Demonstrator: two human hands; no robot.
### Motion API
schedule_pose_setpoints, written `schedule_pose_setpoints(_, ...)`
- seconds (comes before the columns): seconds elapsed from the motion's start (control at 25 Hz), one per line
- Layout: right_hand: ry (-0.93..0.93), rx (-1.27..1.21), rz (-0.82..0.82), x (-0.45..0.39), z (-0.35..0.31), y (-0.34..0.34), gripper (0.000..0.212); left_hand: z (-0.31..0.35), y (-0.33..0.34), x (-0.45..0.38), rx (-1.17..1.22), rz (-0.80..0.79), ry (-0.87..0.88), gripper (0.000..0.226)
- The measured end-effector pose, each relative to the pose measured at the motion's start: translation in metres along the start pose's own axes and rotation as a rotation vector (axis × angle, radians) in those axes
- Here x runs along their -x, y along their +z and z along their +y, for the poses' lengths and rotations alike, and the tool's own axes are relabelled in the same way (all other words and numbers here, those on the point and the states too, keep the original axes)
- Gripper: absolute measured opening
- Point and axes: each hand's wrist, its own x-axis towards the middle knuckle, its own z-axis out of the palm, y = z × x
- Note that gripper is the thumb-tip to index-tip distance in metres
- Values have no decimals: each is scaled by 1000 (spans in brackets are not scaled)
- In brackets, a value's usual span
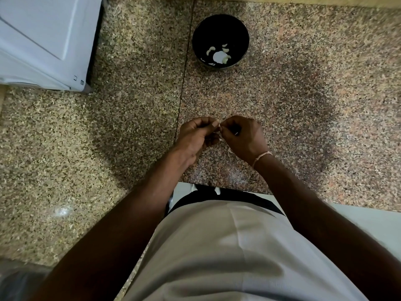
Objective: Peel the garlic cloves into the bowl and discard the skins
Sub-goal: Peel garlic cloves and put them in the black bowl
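A black bowl stands on the speckled granite counter, far from me, with several peeled pale garlic cloves inside. Closer to me, my left hand and my right hand meet above the counter. Both pinch a small garlic clove between their fingertips; only a sliver of its pale skin shows. A few scraps of skin lie on the counter under my right hand.
A white appliance fills the far left corner of the counter. The counter's front edge runs just below my wrists, with a white floor strip at right. A thin band circles my right wrist.
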Motion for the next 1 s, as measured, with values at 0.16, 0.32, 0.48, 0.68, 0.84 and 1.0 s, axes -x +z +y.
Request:
schedule_pose_setpoints(0.16, 10, 33, 59, 0, -1, -2, 11, 3, 3, 0, -40, -11, 45, 6)
schedule_pose_setpoints(0.32, 3, 61, 95, -1, -5, -4, 10, 8, 7, 1, -35, -16, 100, 4)
schedule_pose_setpoints(0.48, 22, 37, 133, -1, -7, -2, 10, 10, 8, 1, -1, -3, 110, 6)
schedule_pose_setpoints(0.68, 10, 50, 156, 3, -6, 0, 10, 8, 8, 4, -19, -9, 139, 8)
schedule_pose_setpoints(0.84, -7, 142, 180, 4, -6, 1, 13, 6, 11, 5, -53, 6, 149, 11)
schedule_pose_setpoints(1.0, 5, 211, 158, 4, -5, 2, 17, 5, 14, 4, -81, 20, 164, 12)
